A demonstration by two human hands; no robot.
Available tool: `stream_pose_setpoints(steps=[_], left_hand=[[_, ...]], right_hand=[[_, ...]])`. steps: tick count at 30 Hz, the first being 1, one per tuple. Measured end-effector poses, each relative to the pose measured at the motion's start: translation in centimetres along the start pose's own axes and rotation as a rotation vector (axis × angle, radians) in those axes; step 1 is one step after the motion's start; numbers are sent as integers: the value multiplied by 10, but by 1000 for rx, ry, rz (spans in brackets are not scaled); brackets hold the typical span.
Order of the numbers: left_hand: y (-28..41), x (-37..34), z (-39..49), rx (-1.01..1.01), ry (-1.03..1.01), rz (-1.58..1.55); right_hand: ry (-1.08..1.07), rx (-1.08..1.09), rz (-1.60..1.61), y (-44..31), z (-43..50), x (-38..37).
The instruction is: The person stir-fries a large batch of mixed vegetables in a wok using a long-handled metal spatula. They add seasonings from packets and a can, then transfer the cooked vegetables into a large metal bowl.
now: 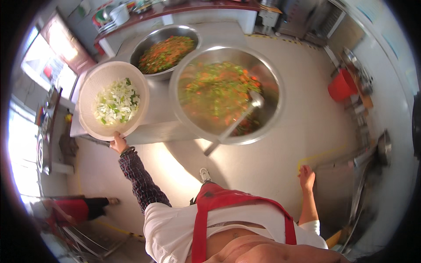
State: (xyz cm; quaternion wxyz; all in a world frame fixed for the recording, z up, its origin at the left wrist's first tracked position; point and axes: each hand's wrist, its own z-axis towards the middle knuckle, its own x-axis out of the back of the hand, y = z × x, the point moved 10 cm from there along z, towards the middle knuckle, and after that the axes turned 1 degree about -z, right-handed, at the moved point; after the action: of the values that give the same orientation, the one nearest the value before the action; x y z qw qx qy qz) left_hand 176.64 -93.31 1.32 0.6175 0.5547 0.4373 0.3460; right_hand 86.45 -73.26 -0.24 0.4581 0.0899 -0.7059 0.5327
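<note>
My left hand [119, 143] grips the near rim of a pale plastic colander basket [88, 108], which overlaps the left end of the metal table. Inside lies chopped white and green vegetable [116, 103], possibly scallion or leek. To its right, a large stainless steel bowl [269, 120] contains diced green and orange vegetables [217, 88]. A long-handled metal ladle [241, 116] leans in this bowl, its handle crossing the near rim. My right hand [306, 177] is off to the right above the floor, loosely curled, with nothing visible in it.
Behind the basket, a second steel bowl [135, 54] holds similar diced vegetables. The metal table [159, 98] carries the vessels. A red bucket [342, 86] is by the right wall. At lower left is another person [70, 210]. A dark red counter [204, 7] runs along the back.
</note>
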Motion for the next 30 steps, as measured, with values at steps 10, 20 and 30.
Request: stream_pose_setpoints(steps=[10, 20, 30], left_hand=[[57, -146, -383, 474, -1048, -263], [-28, -133, -913, 1091, -1802, 460], [-8, -226, -1167, 1170, -2140, 356]], right_hand=[[315, 446, -37, -8, -132, 177], [441, 549, -670, 84, -152, 295], [452, 414, -563, 243, -65, 433]])
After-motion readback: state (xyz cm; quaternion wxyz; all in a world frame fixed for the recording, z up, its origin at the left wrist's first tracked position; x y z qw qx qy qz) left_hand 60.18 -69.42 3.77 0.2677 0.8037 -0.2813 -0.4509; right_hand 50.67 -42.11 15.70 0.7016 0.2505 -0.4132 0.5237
